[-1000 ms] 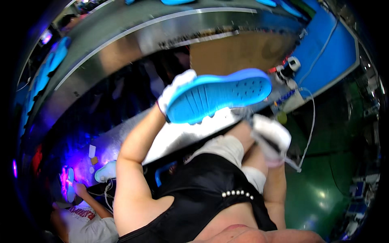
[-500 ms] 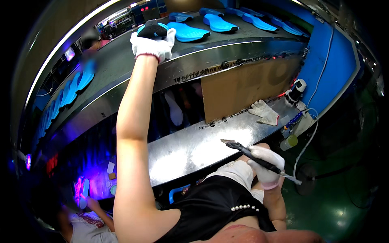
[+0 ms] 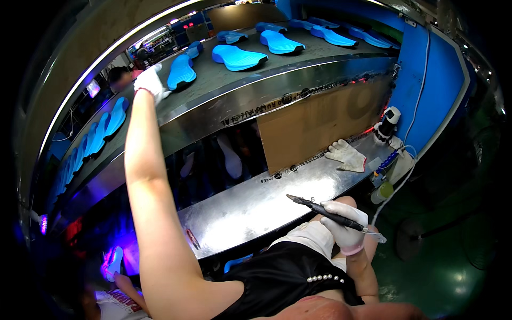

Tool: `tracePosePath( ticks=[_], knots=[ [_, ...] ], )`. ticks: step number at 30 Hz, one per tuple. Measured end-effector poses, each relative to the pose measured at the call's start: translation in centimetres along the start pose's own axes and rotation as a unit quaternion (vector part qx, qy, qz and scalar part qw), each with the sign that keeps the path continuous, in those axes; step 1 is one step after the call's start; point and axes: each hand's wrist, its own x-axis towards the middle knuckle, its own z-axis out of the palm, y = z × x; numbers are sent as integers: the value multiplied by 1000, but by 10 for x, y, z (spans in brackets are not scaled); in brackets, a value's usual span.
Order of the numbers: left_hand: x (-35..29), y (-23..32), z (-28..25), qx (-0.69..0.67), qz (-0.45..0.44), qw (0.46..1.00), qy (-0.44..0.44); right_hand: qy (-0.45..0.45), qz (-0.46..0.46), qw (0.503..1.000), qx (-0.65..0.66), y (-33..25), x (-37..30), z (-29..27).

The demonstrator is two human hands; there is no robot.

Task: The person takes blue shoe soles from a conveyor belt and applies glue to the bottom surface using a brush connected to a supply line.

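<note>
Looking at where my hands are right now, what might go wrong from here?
The left hand is close beside a blue sole, so it might knock it askew. The black-handled tool in the right hand points out over the metal shelf, so its tip might mark the surface if lowered.

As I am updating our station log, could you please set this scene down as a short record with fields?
Left hand: white-gloved, nothing visibly held, beside a blue sole
Right hand: white-gloved, gripping a slim black tool
Dark belt: bears more blue soles
Metal shelf: loose white glove towards its right end
Cardboard: brown, behind the shelf
Lower left: co-worker's hand at a sole, purple light nearby
</note>
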Motion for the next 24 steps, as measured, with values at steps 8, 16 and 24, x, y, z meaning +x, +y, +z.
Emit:
tracePosePath(
  ticks=[8,16,24],
  knots=[
    [-50,-2,16,480,654,584,-43,5,18,1000,2,6,-1,10],
    [-138,-41,184,508,631,522,-268,52,88,994,-36,5,-19,4],
    [-127,-26,68,412,740,530,-40,93,136,986,-21,9,-18,0]
  ],
)
